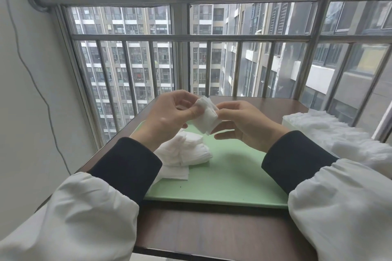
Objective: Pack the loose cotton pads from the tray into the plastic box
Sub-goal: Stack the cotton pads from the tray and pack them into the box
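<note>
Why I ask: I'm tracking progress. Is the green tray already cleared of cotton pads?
No, a pile of cotton pads lies on the green tray, beneath the left hand.

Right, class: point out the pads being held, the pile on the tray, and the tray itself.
Held pads (206,115): head view, middle of the stack.
Pile (186,150): head view, top of the heap.
Tray (233,167): head view, bare green surface.
</note>
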`<action>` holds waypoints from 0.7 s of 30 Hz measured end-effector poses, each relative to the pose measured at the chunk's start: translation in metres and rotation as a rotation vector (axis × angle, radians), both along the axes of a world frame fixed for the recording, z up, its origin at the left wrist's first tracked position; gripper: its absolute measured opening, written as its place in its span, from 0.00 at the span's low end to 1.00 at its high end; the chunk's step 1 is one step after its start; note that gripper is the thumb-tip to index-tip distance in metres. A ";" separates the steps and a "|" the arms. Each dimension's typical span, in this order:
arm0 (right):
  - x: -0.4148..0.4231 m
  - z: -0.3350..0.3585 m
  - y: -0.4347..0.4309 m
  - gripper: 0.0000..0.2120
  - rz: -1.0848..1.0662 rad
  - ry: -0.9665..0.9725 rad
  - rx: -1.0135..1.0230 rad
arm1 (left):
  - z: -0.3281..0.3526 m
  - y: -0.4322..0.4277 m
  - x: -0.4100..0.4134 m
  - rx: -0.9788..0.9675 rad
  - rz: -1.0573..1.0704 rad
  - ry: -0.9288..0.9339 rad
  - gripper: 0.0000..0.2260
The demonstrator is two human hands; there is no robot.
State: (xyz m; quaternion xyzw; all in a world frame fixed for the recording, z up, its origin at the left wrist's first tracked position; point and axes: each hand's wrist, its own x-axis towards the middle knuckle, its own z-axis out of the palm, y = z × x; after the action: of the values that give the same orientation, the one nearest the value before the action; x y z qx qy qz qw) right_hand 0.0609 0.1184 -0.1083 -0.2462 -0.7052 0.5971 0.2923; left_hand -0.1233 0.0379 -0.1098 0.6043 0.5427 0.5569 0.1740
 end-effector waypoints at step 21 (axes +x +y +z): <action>-0.017 -0.008 -0.010 0.03 -0.147 -0.336 0.624 | 0.007 -0.002 -0.012 -0.068 -0.009 -0.600 0.12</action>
State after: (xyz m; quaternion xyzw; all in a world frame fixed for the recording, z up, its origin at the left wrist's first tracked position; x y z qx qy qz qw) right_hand 0.0440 0.1086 -0.1158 -0.2897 -0.8721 0.2818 0.2757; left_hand -0.1349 0.0357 -0.1026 0.4091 0.4825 0.6914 0.3491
